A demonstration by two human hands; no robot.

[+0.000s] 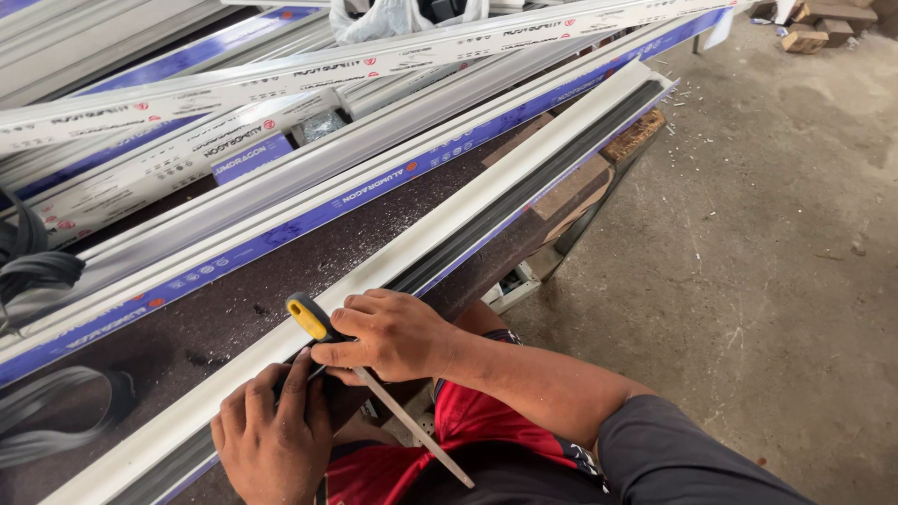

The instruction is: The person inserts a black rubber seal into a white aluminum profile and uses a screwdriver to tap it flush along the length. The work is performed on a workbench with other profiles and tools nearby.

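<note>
Screwdriver [323, 337] is resting in your clenched right hand [393, 335]; your left hand [271, 435] is pressing curled fingers into the white frame rail [486, 201], blue-striped rails [374, 187] lying beyond.

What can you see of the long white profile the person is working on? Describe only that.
The long white profile looks like coated metal. It lies flat along the dark workbench edge, running diagonally to the upper right. A black strip fills its channel. The left hand presses on its near end; the right hand holds a yellow-handled tool against it.

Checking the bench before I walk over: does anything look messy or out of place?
Metal shavings are scattered on the dark bench beside the white profile. Otherwise nothing stands out.
</note>
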